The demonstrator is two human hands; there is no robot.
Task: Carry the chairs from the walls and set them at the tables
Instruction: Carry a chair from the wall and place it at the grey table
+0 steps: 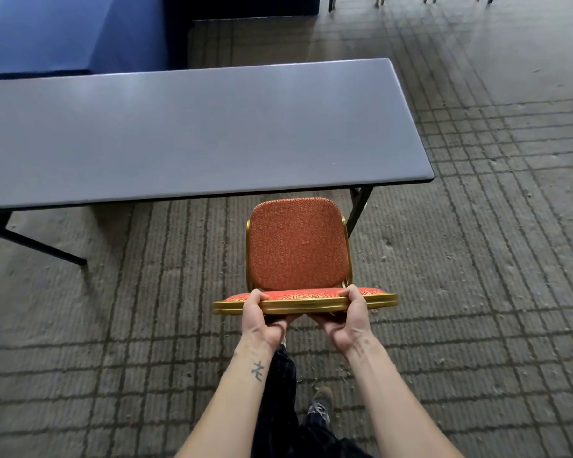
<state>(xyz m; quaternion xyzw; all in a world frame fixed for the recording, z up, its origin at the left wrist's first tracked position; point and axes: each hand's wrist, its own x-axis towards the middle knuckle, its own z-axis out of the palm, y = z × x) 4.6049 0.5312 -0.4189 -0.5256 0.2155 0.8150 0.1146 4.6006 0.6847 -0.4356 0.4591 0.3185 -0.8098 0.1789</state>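
Observation:
A chair [296, 249] with red patterned padding and a gold metal frame is held up in front of me, its backrest pointing toward the table. My left hand [262, 317] grips the gold seat rim on the left, thumb over the cushion. On the right of the same rim, my right hand [348, 317] grips likewise. The chair's legs are hidden from view. A long grey folding table [192, 133] stands just beyond the chair, its near edge close to the backrest top.
Patterned grey carpet [477, 259] spreads to the right and behind. A blue-draped table [47, 38] stands at the far left. Thin chair or table legs [381, 0] show at the top edge. The folding table's dark legs [359, 206] angle down near the chair.

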